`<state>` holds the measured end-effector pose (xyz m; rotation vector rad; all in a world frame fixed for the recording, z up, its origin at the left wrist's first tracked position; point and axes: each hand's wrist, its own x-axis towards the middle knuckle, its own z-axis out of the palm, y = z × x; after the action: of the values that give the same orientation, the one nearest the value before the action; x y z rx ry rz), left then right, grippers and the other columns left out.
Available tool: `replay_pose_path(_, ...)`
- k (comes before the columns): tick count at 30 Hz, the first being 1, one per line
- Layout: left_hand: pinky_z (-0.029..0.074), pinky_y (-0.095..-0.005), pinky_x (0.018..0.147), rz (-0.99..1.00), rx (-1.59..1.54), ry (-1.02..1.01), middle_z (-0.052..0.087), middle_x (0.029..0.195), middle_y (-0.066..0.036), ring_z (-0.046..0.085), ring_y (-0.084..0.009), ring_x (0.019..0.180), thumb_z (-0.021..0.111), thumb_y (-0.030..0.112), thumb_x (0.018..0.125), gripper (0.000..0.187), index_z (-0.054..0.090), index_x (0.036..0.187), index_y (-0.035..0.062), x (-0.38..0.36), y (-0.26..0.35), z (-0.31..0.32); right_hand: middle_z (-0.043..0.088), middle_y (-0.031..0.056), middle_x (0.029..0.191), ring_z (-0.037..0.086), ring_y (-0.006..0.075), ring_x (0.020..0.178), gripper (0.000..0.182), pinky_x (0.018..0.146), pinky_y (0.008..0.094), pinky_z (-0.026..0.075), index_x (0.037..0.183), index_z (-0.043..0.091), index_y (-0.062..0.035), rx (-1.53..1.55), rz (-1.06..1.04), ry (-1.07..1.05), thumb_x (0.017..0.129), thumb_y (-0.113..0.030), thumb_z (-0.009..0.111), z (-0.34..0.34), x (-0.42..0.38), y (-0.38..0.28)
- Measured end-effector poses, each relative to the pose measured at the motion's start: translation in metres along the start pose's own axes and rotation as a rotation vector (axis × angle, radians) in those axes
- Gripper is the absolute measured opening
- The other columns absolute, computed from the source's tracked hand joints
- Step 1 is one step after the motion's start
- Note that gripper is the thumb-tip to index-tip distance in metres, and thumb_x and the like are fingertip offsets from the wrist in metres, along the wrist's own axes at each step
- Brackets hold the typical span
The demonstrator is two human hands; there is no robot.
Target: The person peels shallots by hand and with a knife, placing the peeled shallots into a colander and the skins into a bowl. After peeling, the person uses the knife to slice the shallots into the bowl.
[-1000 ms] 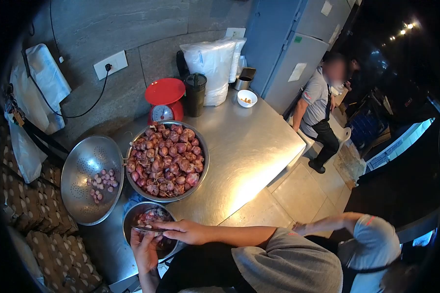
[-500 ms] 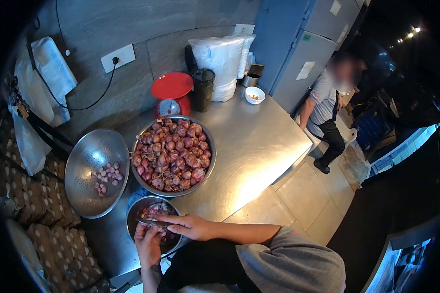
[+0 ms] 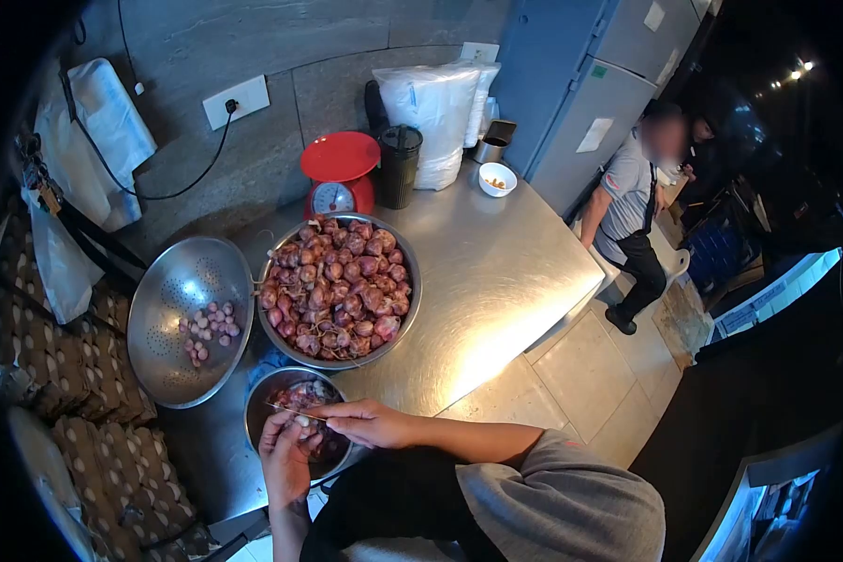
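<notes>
Over a small metal bowl (image 3: 253, 433) of shallot skins, my left hand (image 3: 284, 461) pinches a pale shallot (image 3: 303, 421) between its fingertips. A thin knife (image 3: 290, 409) is gripped in my right hand (image 3: 370, 424), its blade pointing left across the shallot. Right behind that bowl stands a large metal basin (image 3: 416, 300) heaped with unpeeled red shallots (image 3: 337, 286). To its left a metal colander (image 3: 164, 290) leans at a tilt, with a small pile of peeled shallots (image 3: 211, 328) inside.
A red kitchen scale (image 3: 340, 157), a dark lidded tumbler (image 3: 400, 164), bagged white goods (image 3: 431, 117) and a white bowl (image 3: 497, 180) line the back of the steel table (image 3: 477, 272). Egg trays (image 3: 112, 468) are stacked at left. A seated person (image 3: 627, 201) is at right.
The knife in my right hand has turned from lying flat to an edge-on angle over the shallot. The view has shifted slightly, and another person shows behind the seated one.
</notes>
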<state>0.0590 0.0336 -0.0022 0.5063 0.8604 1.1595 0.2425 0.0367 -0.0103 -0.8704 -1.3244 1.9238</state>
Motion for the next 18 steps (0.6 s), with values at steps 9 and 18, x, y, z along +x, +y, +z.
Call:
replay_pose_path(9, 0.049, -0.0286, 0.070, 0.059, 0.074, -0.058, 0.055, 0.101, -0.007, 0.056, -0.0151, 0.084, 0.055, 0.005, 0.080, 0.030, 0.049, 0.109, 0.0102, 0.000, 0.005, 0.007, 0.042, -0.0031, 0.077, 0.039, 0.0047, 0.070, 0.037, 0.062, 0.0194, 0.032, 0.128, 0.042, -0.0125, -0.151, -0.232, 0.100, 0.092, -0.021, 0.042, -0.002, 0.011, 0.028)
replay_pose_path(18, 0.051, -0.0372, 0.075, 0.033, 0.040, -0.075, 0.055, 0.099, -0.010, 0.058, -0.0220, 0.089, 0.053, 0.004, 0.081, 0.033, 0.044, 0.113, 0.0077, -0.003, 0.012, 0.000, 0.035, -0.0055, 0.056, 0.034, 0.0034, 0.047, 0.042, 0.046, 0.0165, 0.030, 0.132, 0.033, -0.0070, -0.142, -0.016, 0.089, 0.094, -0.022, 0.037, -0.002, 0.010, -0.006)
